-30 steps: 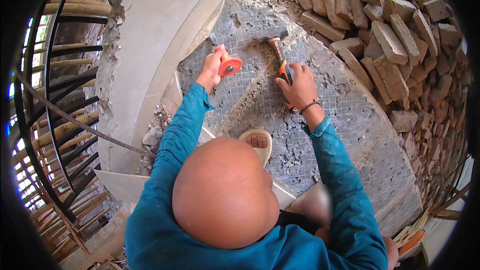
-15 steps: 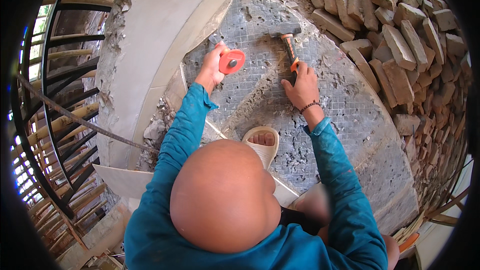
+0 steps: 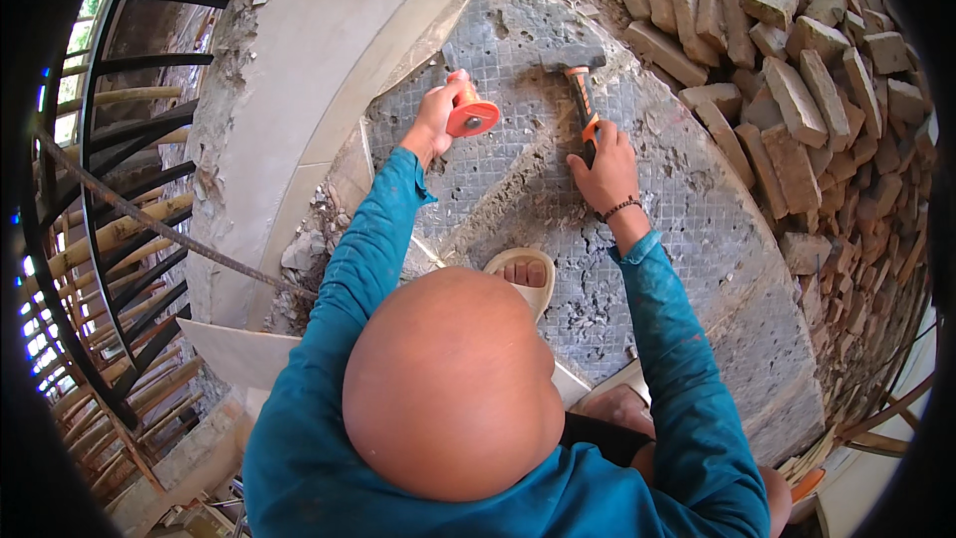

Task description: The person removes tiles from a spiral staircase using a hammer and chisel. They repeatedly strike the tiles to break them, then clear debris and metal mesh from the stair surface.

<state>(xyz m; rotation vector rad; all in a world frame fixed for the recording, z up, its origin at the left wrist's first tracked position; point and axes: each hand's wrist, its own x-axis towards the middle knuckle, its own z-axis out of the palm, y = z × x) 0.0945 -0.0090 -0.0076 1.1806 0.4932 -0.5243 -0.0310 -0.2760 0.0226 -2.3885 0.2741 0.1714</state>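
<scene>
My left hand [image 3: 434,122] is wrapped round the grip of a chisel with a round orange hand guard [image 3: 472,120]. The guard faces back toward me, and the metal end points away, close over the grey gridded floor slab [image 3: 518,30]; whether it touches cannot be made out. In my right hand [image 3: 609,177] is a hammer [image 3: 581,90] with a dark head and an orange-and-black handle. Its head lies farther off than the hand, low over the slab or resting on it, to the right of the chisel and apart from it.
A heap of loose bricks [image 3: 797,100] rises on the right. Left of the slab stands a pale wall [image 3: 319,40] with a broken edge, rubble [image 3: 304,249] at its foot. A rusty bar [image 3: 169,229] slants before black curved metalwork [image 3: 90,179]. My sandalled foot [image 3: 526,274] is on the slab.
The chisel has shifted slightly right and tipped, so its guard shows narrower. The hammer has moved only a little, and both hands keep their hold.
</scene>
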